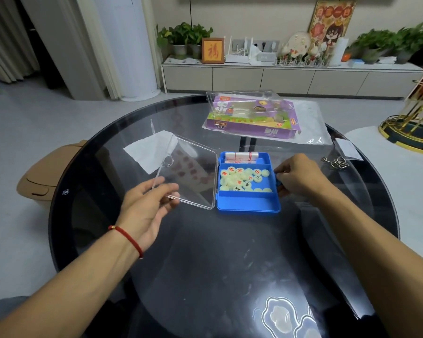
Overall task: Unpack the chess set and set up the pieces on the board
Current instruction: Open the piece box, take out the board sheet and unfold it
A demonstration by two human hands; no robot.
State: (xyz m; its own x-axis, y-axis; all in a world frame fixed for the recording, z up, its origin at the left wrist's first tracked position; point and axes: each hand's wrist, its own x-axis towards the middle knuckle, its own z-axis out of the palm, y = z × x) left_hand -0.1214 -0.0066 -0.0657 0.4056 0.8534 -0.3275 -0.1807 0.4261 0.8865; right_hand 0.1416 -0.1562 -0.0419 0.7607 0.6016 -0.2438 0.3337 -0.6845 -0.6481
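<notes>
Living-room furniture fills the back: a long low cabinet (pixel 291 78) against the wall, carrying potted plants (pixel 185 36), a framed red character (pixel 213 50) and small ornaments. Nearer, a round dark glass table (pixel 205 252) takes up most of the view, with a tan bin (pixel 38 176) on the floor at its left edge and a gold rack (pixel 410 123) off to the right.

On the far side of the table lies a purple box (pixel 252 123) on a clear plastic bag (pixel 310 132), with a clear plastic shell resting over its top. A white paper (pixel 147 150) lies left of centre.

At the middle sits a blue case (pixel 248 203), open, its clear lid (pixel 193 172) swung out flat to the left. The case's far compartment holds a rolled white sheet (pixel 241 157) with red lines. The middle compartment holds a heap of pale round pieces (pixel 242 180) marked in red or black characters. The near compartment is bare blue.

The left hand (pixel 147 206), with a red cord at the wrist, pinches the lid's left edge between thumb and fingers. The right hand (pixel 297 176) grips the case's right side, fingers curled at its wall.

Metal ring puzzles (pixel 333 162) lie on the table to the right of that hand.
</notes>
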